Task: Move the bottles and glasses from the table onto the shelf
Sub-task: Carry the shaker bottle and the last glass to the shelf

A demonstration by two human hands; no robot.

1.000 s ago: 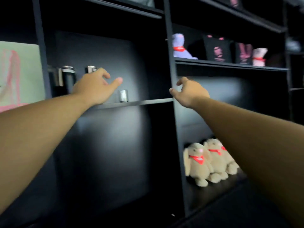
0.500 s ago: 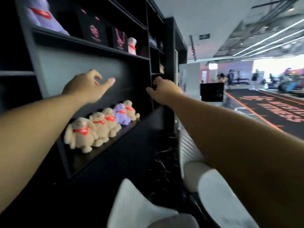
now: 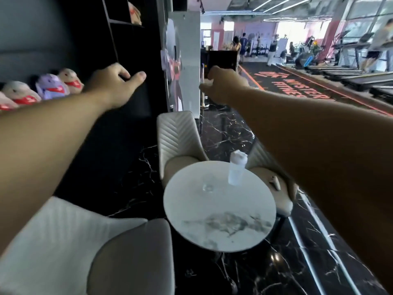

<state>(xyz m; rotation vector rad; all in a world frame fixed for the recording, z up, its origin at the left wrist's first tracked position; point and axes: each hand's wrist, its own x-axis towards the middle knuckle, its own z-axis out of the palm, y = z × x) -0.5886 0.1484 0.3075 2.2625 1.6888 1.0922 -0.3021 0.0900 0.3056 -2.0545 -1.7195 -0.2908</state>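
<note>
A round white marble table (image 3: 223,235) stands below me. On it a translucent white bottle (image 3: 236,168) with a white cap stands upright near the far right edge. A small clear glass (image 3: 208,186) sits to its left, near the table's middle. Both arms are stretched forward, well above the table. My left hand (image 3: 114,84) is empty with loosely spread fingers, in front of the black shelf (image 3: 127,50) on the left. My right hand (image 3: 223,85) is also empty, fingers curled but apart.
Plush toys (image 3: 51,86) with red scarves line a shelf on the left. Cream chairs stand around the table: one near left (image 3: 85,248), one behind (image 3: 178,139), one right (image 3: 274,184). The black marble floor leads to a gym area with treadmills (image 3: 350,75) and people.
My view has swung right and down, from the shelf with bottles and a glass to the table. Both empty hands stay raised in front of me.
</note>
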